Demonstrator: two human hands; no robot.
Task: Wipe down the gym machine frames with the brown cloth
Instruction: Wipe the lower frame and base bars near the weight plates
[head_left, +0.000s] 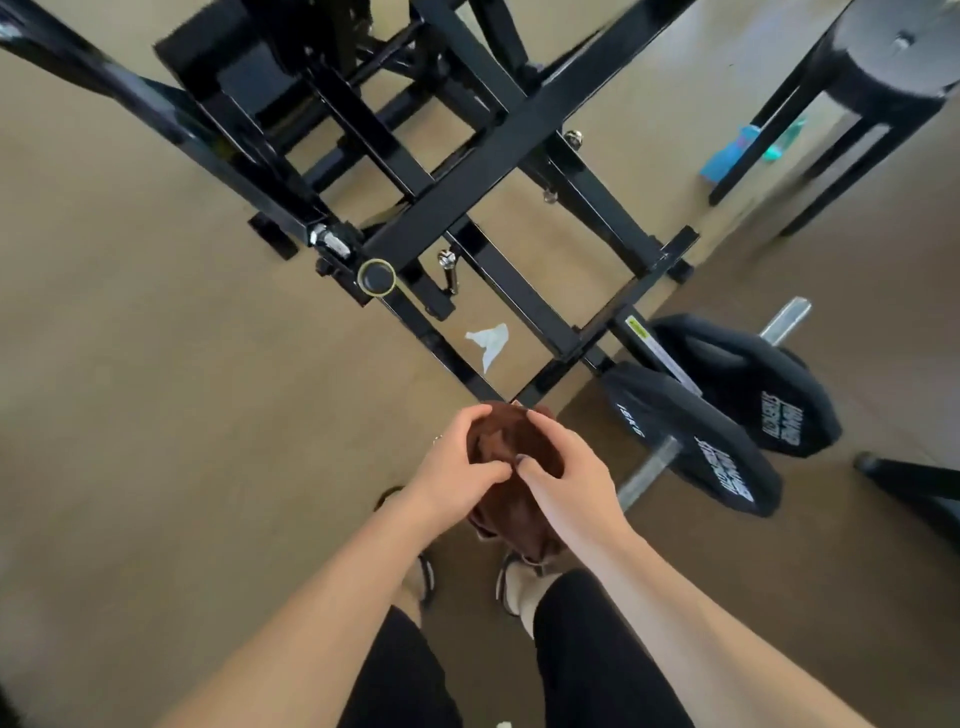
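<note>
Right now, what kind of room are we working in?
Most likely a gym floor. A black steel machine frame fills the view, two black weight plates sit on pegs beside it, and both hands hold the brown cloth.

The hands (514, 467) hide much of the bunched brown cloth (511, 441).

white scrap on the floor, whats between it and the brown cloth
In the head view, the frame's near corner and bare floor lie between the scrap and the cloth.

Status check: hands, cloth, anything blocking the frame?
Left hand and right hand both gripping brown cloth, bunched, off the black frame. White scrap on floor inside frame; weight plates alongside.
</note>
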